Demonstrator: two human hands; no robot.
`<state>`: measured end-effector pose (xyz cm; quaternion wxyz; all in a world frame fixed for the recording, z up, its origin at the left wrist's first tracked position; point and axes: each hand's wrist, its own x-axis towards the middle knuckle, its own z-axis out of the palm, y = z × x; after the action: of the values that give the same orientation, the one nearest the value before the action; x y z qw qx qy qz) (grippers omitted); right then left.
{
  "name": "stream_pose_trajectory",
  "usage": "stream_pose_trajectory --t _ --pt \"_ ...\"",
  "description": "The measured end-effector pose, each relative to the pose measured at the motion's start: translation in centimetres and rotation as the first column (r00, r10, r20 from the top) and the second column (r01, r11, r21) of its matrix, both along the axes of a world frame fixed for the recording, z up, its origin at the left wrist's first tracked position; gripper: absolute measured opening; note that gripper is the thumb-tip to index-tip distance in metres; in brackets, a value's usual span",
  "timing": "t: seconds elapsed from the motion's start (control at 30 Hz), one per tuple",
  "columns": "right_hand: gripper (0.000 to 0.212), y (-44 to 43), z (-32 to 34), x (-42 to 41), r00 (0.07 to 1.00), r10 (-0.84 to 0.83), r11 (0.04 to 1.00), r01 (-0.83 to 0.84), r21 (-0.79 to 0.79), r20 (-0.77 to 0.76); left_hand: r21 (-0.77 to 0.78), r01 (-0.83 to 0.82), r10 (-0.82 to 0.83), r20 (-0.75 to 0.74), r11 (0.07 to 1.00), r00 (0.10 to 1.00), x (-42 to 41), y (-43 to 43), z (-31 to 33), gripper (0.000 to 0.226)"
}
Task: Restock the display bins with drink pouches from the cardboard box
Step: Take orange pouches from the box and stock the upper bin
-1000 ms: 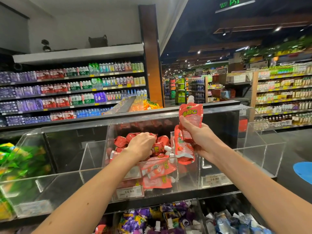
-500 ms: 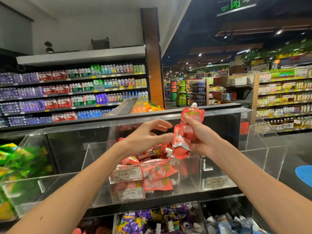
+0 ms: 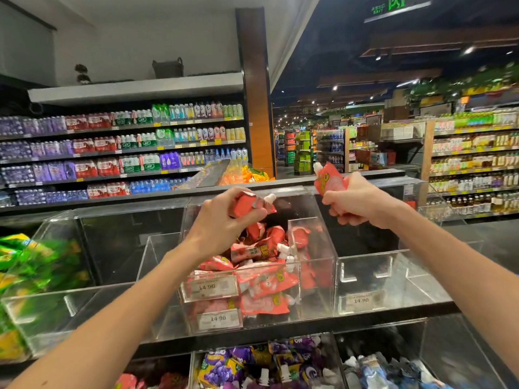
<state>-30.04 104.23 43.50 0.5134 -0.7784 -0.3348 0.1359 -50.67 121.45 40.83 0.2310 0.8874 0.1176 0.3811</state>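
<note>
Grips a red drink pouch [image 3: 245,204] in the left hand's [image 3: 222,223] curled fingers, spout pointing right, just above the middle clear bin [image 3: 318,300]. Clutches a second red pouch [image 3: 327,181] in the right hand's [image 3: 362,203] fist, higher and off to the right. Shows matching red pouches [image 3: 262,280] heaped inside that bin.

This is a supermarket. Long shelves [image 3: 126,153] at the far left carry packs of bottled water and soft drinks above yellow price strips, and more stocked aisles [image 3: 474,153] fill the far right. Near, clear acrylic display bins [image 3: 393,276] bear 14.90 price tags [image 3: 209,287]. A green exit sign [image 3: 396,5] hangs overhead.
</note>
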Motion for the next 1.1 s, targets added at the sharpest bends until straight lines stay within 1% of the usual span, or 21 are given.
stream_pose_trajectory --t 0.07,0.1,0.13,0.17,0.23,0.3,0.4,0.47,0.57,0.63,0.67,0.73,0.8,0.9,1.0,1.03,1.1 --pt "0.077 0.2 0.0 0.6 0.995 -0.036 0.990 0.047 -0.135 0.088 -0.005 0.014 -0.014 -0.020 1.000 1.000 0.3 0.4 -0.1 0.030" --pt "0.085 0.5 0.0 0.7 0.992 -0.034 0.978 0.058 -0.199 0.121 0.000 0.019 -0.019 -0.035 1.000 0.999 0.6 0.4 -0.2 0.031" --pt "0.088 0.7 0.0 0.6 0.986 -0.024 0.963 0.067 -0.263 0.165 0.006 0.022 -0.021 -0.049 1.000 0.999 1.0 0.5 -0.4 0.032" --pt "0.089 1.0 0.0 0.5 0.971 -0.003 0.940 0.084 -0.330 0.240 0.009 0.022 -0.022 -0.063 1.000 0.998 1.4 0.5 -0.5 0.033" --pt "0.090 1.3 0.1 0.0 0.914 0.077 0.897 0.110 -0.427 0.397 0.016 0.016 -0.014 -0.080 1.000 0.997 2.3 0.5 -0.9 0.033" --pt "0.076 1.5 0.2 -0.5 0.858 0.139 0.897 0.103 -0.431 0.495 0.039 0.000 0.004 -0.091 0.999 0.996 3.1 0.7 -1.2 0.034" --pt "0.053 2.1 0.0 -0.9 0.769 0.136 0.923 0.130 -0.361 0.625 0.065 -0.022 0.029 -0.112 0.998 0.993 4.2 1.3 -1.7 0.037" --pt "0.036 3.2 -0.3 -0.9 0.685 0.130 0.937 0.152 -0.315 0.717 0.067 -0.046 0.054 -0.115 0.997 0.992 4.9 1.8 -2.0 0.038" --pt "0.028 5.4 -1.5 -0.6 0.550 0.118 0.946 0.191 -0.262 0.826 0.077 -0.085 0.094 -0.126 0.993 0.988 6.2 2.3 -2.3 0.040" --pt "0.034 6.6 -2.6 -0.3 0.500 0.076 0.951 0.224 -0.214 0.863 0.080 -0.118 0.128 -0.122 0.990 0.984 7.1 2.6 -2.6 0.041" --pt "0.038 7.0 -3.1 -0.1 0.498 0.047 0.954 0.233 -0.186 0.866 0.082 -0.142 0.151 -0.117 0.986 0.982 7.5 2.8 -2.7 0.041" --pt "0.040 7.9 -4.0 0.3 0.521 -0.026 0.963 0.243 -0.120 0.853 0.092 -0.188 0.198 -0.116 0.978 0.973 8.3 3.3 -3.1 0.046" --pt "0.032 8.7 -4.3 0.7 0.537 -0.062 0.963 0.255 -0.092 0.842 0.125 -0.226 0.241 -0.120 0.966 0.963 9.2 3.8 -3.5 0.052" --pt "0.024 9.5 -4.4 0.9 0.520 0.006 0.943 0.281 -0.178 0.854 0.184 -0.286 0.313 -0.140 0.940 0.939 10.6 4.1 -3.8 0.060" --pt "0.021 9.2 -4.0 1.0 0.478 0.087 0.915 0.309 -0.260 0.874 0.222 -0.320 0.362 -0.187 0.921 0.913 11.9 4.1 -3.9 0.078" --pt "0.024 9.0 -3.9 1.2 0.466 0.122 0.905 0.310 -0.291 0.876 0.248 -0.333 0.387 -0.219 0.910 0.896 12.1 4.3 -4.0 0.082" --pt "0.042 8.6 -3.9 1.7 0.443 0.168 0.897 0.302 -0.324 0.880 0.328 -0.350 0.449 -0.307 0.878 0.839 12.4 4.7 -4.2 0.080"
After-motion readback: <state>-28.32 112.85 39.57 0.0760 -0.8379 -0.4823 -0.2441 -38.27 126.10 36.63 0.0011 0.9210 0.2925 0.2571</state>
